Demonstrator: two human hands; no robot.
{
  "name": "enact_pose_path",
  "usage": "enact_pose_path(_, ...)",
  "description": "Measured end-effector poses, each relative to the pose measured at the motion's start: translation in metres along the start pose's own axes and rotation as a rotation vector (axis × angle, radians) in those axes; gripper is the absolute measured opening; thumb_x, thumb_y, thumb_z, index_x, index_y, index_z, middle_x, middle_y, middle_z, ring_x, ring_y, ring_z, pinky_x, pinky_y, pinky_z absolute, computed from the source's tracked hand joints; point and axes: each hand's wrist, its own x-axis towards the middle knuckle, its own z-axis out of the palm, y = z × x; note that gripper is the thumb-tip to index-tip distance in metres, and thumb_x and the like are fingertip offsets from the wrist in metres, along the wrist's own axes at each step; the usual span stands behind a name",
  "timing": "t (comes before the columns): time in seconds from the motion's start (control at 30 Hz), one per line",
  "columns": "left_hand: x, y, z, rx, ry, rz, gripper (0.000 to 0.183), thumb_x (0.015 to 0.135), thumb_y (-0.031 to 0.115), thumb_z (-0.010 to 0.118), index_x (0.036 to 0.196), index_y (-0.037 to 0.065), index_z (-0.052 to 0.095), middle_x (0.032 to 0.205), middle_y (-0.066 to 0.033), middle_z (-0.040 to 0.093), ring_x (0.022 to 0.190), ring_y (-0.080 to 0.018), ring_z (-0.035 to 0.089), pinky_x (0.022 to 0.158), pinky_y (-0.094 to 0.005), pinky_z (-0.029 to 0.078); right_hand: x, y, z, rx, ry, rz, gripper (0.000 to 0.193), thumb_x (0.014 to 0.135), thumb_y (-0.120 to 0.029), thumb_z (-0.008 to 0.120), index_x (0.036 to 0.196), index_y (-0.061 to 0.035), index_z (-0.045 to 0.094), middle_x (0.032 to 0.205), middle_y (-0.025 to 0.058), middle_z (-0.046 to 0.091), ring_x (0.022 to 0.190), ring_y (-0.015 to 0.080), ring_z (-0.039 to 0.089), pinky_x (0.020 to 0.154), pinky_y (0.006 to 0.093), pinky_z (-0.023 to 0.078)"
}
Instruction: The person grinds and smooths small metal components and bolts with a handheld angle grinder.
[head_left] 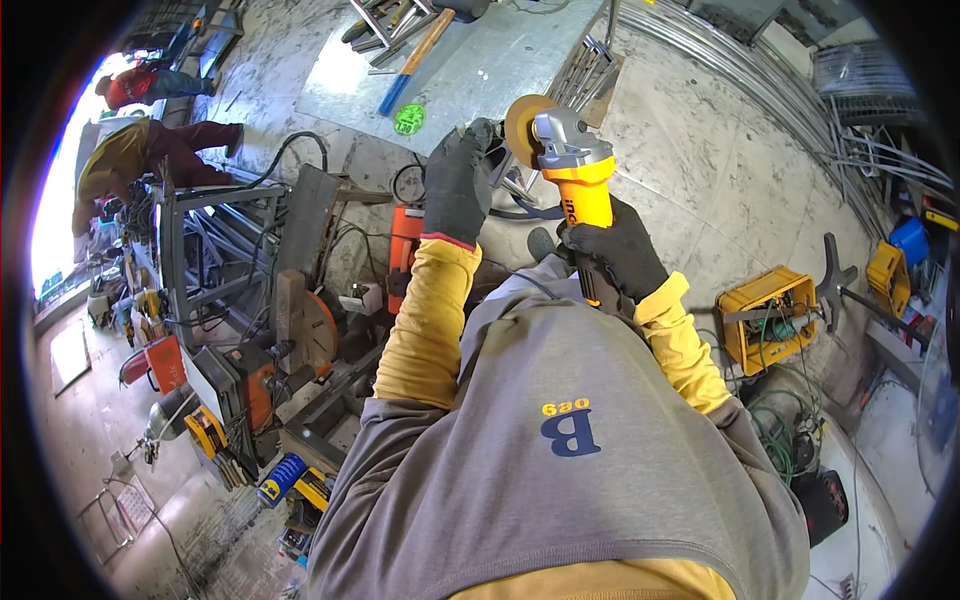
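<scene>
My right hand (622,248), in a black glove, is wrapped round the body of a yellow angle grinder (584,200). The grinder's silver head points away from me, with a brown disc (522,132) upright on its left side. My left hand (457,188), also gloved in black, is raised just left of the disc with its fingers curled. Something dark lies at those fingertips, too small and hidden to name. Beyond both hands stands a metal-topped table (480,85), carrying a blue-and-wood handle (415,62) and a round green piece (409,119).
Left of me are an orange cut-off saw (318,335), an orange machine (402,250) and a metal rack (225,240). A yellow-framed box with cables (768,320) sits right. Long metal tubes (720,65) lie far right. Two people (160,150) are at far left.
</scene>
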Motion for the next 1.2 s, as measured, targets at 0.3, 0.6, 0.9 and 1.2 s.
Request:
enact_pose_path(0.3,-0.007,0.004,0.017,0.247,0.09,0.038,0.026,0.106,0.023,0.067,0.115,-0.001,0.073,0.104,-0.0043,0.074,0.093,-0.0112,0.066,0.085,-0.0266,0.051,0.001,-0.001,0.0,-0.106,-0.04,-0.015,0.044,0.084,-0.02,0.08,0.119,0.0019,0.064,0.094,0.0077,0.07,0.074,0.0141,0.067,0.067,0.0297,0.056)
enact_pose_path(0.6,-0.01,0.007,0.01,0.202,0.066,0.04,0.023,0.107,0.019,0.066,0.114,-0.002,0.073,0.105,-0.0054,0.074,0.093,-0.0116,0.066,0.086,-0.0272,0.051,0.001,0.0,0.002,-0.075,-0.035,-0.015,0.042,0.085,-0.021,0.079,0.118,0.0006,0.064,0.092,0.0074,0.071,0.072,0.0135,0.067,0.067,0.029,0.056)
enact_pose_path(0.9,-0.007,0.014,0.0,0.106,0.022,0.024,0.026,0.106,0.022,0.068,0.114,-0.002,0.071,0.106,-0.008,0.074,0.099,-0.0162,0.07,0.092,-0.0307,0.054,-0.001,0.008,-0.001,-0.028,-0.017,-0.037,0.042,0.085,-0.02,0.079,0.118,0.0016,0.064,0.094,0.0075,0.07,0.073,0.0134,0.068,0.066,0.0289,0.056)
enact_pose_path(1.2,-0.01,0.009,0.005,0.26,0.01,0.031,0.027,0.106,0.023,0.068,0.115,-0.002,0.07,0.11,-0.0084,0.073,0.102,-0.0159,0.069,0.096,-0.0317,0.054,-0.002,0.003,0.002,0.027,-0.016,0.001,0.042,0.084,-0.021,0.08,0.116,0.0014,0.064,0.091,0.0072,0.069,0.072,0.0131,0.067,0.065,0.0289,0.055)
